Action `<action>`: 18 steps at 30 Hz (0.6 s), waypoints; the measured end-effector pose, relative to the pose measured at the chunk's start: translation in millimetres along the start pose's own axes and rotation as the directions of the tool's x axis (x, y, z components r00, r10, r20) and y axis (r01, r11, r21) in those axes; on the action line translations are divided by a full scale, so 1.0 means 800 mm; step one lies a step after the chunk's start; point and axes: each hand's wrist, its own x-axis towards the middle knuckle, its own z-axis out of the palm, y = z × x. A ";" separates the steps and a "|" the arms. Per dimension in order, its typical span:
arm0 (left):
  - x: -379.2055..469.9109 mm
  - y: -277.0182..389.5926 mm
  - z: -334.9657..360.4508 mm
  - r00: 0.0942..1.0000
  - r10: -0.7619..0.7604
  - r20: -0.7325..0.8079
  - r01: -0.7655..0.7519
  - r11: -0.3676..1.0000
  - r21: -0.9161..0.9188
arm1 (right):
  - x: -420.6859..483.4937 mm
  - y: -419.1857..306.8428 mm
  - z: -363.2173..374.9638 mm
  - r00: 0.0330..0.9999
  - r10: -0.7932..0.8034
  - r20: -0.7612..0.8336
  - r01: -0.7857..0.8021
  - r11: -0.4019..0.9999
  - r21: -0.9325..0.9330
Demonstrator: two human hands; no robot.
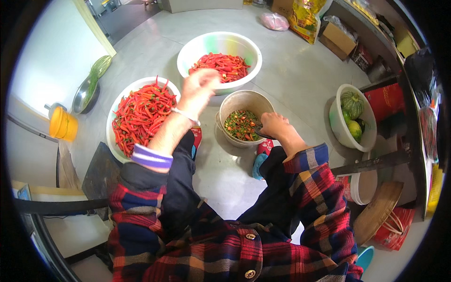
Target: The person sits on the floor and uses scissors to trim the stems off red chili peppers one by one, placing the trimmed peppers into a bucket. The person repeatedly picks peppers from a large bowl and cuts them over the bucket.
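My left hand [201, 86], blurred, reaches over the near rim of the far white basin [254, 67]. Its fingers are curled, and whether anything is in them cannot be made out. Red chili peppers [229, 67] cover the bottom of that basin. A heap of red chilies with green stems [144, 112] fills the left white basin [114, 141]. My right hand [276, 125] rests at the right rim of a pale bucket [243, 97], closed around a dark-handled tool [263, 134]; its working end is mostly hidden. Green stems and red bits [241, 123] lie inside the bucket.
My shoes [264, 149] flank the bucket on the tiled floor. At the right, a basin [340, 130] holds several squashes [352, 105] beside a shelf. A yellow pail [63, 124] and a metal bowl [82, 100] stand left. A yellow sack [306, 21] is at the back.
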 end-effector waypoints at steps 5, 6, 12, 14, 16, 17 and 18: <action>-0.071 0.023 0.066 0.852 0.013 0.523 -0.006 1.000 -0.014 | 0.013 0.028 0.039 0.999 -0.008 0.046 0.013 0.992 -0.123; -0.086 0.021 0.063 0.827 -0.018 0.562 0.021 1.000 0.002 | 0.008 0.009 0.042 0.999 -0.016 0.050 0.024 0.985 -0.169; -0.108 0.011 0.062 0.811 0.158 0.563 -0.263 0.959 0.109 | 0.027 -0.001 0.046 0.998 -0.043 -0.056 0.012 0.888 -0.460; -0.108 -0.002 0.053 0.836 0.248 0.489 -0.392 0.894 0.218 | 0.034 0.018 0.082 0.954 -0.266 0.137 0.290 0.934 -0.209; -0.111 -0.002 0.053 0.858 0.290 0.424 -0.426 0.863 0.272 | 0.046 0.050 0.104 0.876 -0.437 0.204 0.426 0.900 0.097; -0.116 -0.006 0.050 0.865 0.312 0.392 -0.436 0.855 0.282 | 0.035 0.036 0.097 0.888 -0.414 0.198 0.415 0.909 0.038; -0.119 -0.001 0.049 0.864 0.341 0.371 -0.450 0.854 0.263 | 0.017 0.028 0.076 0.918 -0.358 0.173 0.368 0.929 -0.034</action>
